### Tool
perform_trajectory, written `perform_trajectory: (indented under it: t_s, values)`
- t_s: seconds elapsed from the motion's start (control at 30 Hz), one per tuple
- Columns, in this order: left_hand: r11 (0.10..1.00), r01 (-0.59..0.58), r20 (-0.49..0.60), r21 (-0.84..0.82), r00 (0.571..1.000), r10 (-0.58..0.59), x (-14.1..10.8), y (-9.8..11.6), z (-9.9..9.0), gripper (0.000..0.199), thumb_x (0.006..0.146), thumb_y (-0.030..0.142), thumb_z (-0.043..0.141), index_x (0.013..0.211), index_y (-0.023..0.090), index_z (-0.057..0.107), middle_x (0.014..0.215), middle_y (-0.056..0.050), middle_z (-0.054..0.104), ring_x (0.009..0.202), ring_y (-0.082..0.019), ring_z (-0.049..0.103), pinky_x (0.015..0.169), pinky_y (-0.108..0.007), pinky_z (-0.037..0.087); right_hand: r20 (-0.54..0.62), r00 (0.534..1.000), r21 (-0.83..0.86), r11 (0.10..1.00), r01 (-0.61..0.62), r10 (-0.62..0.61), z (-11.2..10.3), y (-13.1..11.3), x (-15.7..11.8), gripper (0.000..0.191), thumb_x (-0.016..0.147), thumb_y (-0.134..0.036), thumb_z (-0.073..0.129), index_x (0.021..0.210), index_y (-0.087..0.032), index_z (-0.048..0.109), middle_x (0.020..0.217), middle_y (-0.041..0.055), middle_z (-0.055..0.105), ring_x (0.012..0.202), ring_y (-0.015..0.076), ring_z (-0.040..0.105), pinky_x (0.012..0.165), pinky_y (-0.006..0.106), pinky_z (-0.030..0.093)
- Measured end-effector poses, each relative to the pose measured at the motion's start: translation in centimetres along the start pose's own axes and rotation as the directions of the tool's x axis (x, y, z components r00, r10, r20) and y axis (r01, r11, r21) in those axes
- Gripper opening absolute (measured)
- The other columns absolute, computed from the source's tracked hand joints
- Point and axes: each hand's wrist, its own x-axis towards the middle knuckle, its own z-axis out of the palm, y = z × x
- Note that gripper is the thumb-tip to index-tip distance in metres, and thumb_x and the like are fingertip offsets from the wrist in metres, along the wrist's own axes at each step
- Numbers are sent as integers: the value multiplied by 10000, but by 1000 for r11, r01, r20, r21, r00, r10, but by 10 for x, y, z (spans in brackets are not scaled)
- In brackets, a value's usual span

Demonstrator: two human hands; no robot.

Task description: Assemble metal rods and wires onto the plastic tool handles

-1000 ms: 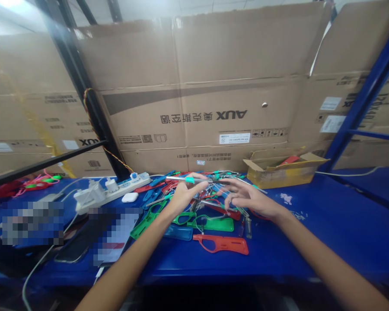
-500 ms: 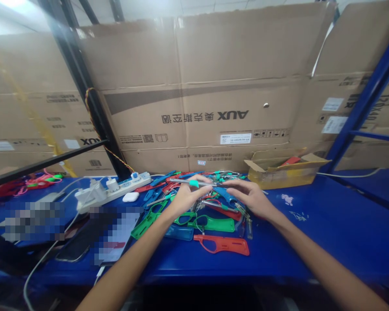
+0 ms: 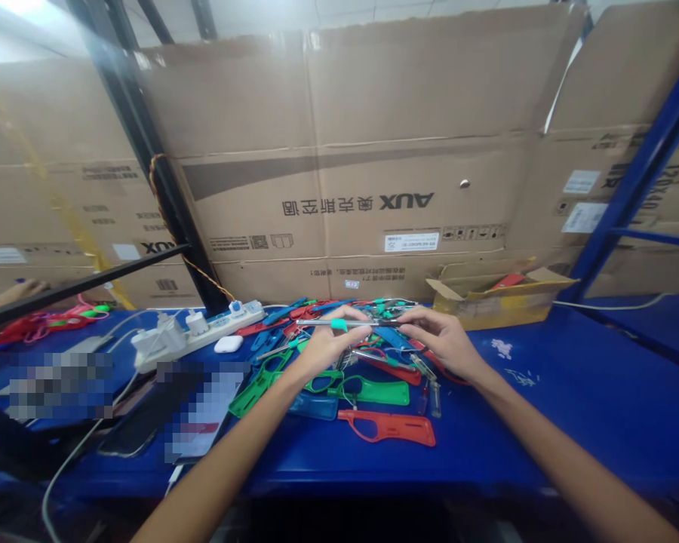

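Observation:
A thin metal lighter tube [image 3: 312, 323] with a green collar lies nearly level between my two hands, above the heap. My left hand [image 3: 335, 343] is closed around its middle, fingers over the top and thumb in front. At the tube's dark right end, the fingertips of my right hand [image 3: 442, 341] are pinched together. Beneath are lighter shells: a green one [image 3: 380, 391], a red one [image 3: 399, 428] nearest the front, and a blue one [image 3: 312, 406]. Small clear lighter tanks [image 3: 435, 398] lie below my right hand. Part of the heap is hidden by my hands.
An open cardboard box [image 3: 490, 309] stands behind my right hand. Left of the heap are a white power strip [image 3: 204, 335], an earbud case [image 3: 228, 344], a dark phone [image 3: 150, 415] and cables. Another person's hand [image 3: 19, 290] shows at far left. Cardboard walls the back.
The tube has turned from slanted to nearly level. My right hand has shifted slightly right, and a red piece shows under it. Another person's hand has appeared at far left.

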Motion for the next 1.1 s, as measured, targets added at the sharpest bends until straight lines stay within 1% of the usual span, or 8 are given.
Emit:
perform_trajectory:
  t_s: [0.4,0.53,0.7,0.77,0.87,0.93,1.0,1.1]
  values:
    - [997,-72,62,37,996,70,-3,-9,10,285,857,443,797,957,187,721,1000,-48,733,957,-222,694,873,-332,535,17,1000,-11,1000,24,-24,15,6,-4,355,845,-563,753,915,-215,773,861,47,770,781,203,718,722,331,582]
    - [993,-86,92,75,993,79,-3,-12,14,325,889,492,761,978,183,715,972,-55,733,896,-214,705,811,-324,553,28,998,-42,997,64,-63,24,8,-6,377,884,-586,704,922,-215,764,854,43,778,750,196,727,688,313,584]
    - [978,-122,159,170,983,95,-3,-14,13,353,996,508,615,997,175,731,994,-68,756,850,-187,710,734,-278,546,5,990,-155,978,139,-140,22,7,-6,271,931,-490,695,910,-236,785,850,33,786,730,192,709,679,300,544]
    - [964,-152,260,218,961,93,-6,-14,12,447,1048,497,522,844,169,746,819,-42,759,638,-142,669,600,-239,509,-25,984,-211,963,168,-177,17,6,-5,238,942,-453,693,895,-239,785,834,31,781,716,194,697,677,305,526]
    - [925,-245,399,292,910,115,-13,-12,16,527,1010,484,606,591,173,683,527,2,647,458,-119,569,525,-237,458,-63,970,-281,937,209,-235,8,5,-3,224,955,-435,683,907,-237,777,883,47,782,790,218,708,748,333,531]
    - [890,-321,416,325,893,171,-15,-10,20,411,953,459,705,657,174,709,628,-26,703,614,-164,656,661,-279,514,-60,961,-310,920,240,-270,4,4,-3,236,967,-439,666,914,-234,771,905,55,780,827,227,713,790,347,536]
    - [806,-460,384,373,867,317,-14,-7,24,253,968,403,703,872,172,742,899,-76,773,879,-215,700,849,-350,533,-31,955,-324,907,270,-296,2,4,-3,251,982,-443,642,925,-234,768,896,55,775,817,224,712,787,347,541]
    - [532,-660,322,531,738,593,-10,-5,26,141,1028,274,622,1105,179,691,1137,-104,748,1074,-232,665,957,-407,519,26,946,-321,894,313,-322,5,3,-5,255,996,-442,621,954,-238,768,891,52,771,815,216,709,775,338,544]
